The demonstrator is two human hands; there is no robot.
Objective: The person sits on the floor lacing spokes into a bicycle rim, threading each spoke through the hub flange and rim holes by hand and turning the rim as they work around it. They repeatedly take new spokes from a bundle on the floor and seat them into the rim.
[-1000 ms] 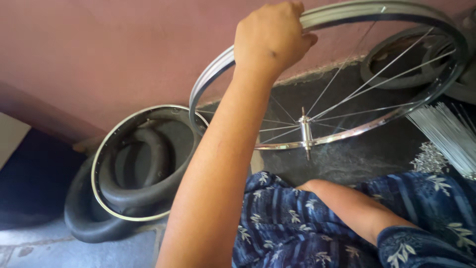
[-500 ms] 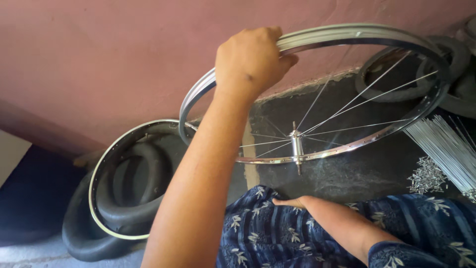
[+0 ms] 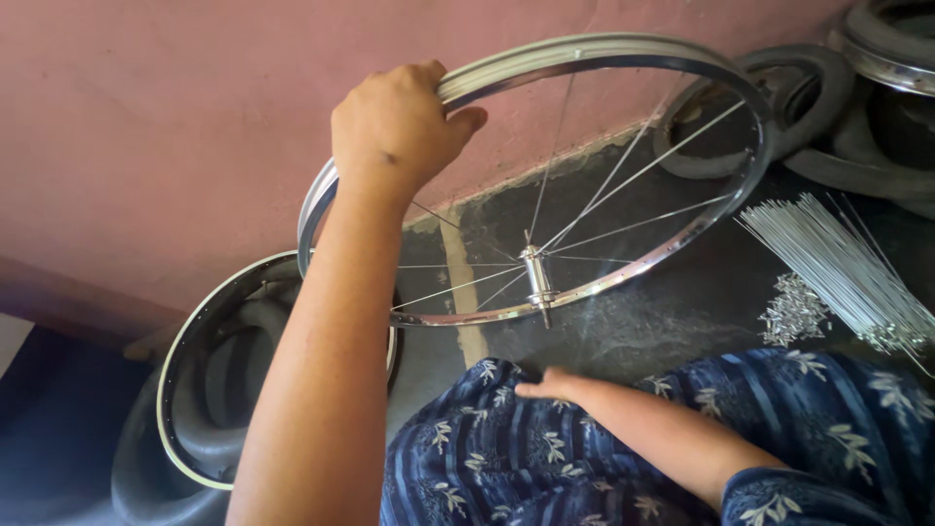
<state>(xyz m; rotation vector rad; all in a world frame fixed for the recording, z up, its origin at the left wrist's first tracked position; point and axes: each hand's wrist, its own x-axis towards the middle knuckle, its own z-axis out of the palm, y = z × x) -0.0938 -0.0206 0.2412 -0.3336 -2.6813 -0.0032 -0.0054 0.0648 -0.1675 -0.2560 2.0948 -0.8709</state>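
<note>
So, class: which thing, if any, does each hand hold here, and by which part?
The left hand grips the shiny silver spoked bicycle wheel by its upper rim. The right hand holds nothing, resting on blue floral fabric.

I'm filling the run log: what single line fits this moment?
left hand fingers: gripping wheel rim | right hand: on blue floral cloth | hub: few spokes fitted

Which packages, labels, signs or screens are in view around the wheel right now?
None: no package, label, sign or screen shows.
Only the left hand gripping a silver wheel rim, loose spokes on the floor, and tyres by the pink wall.
</note>
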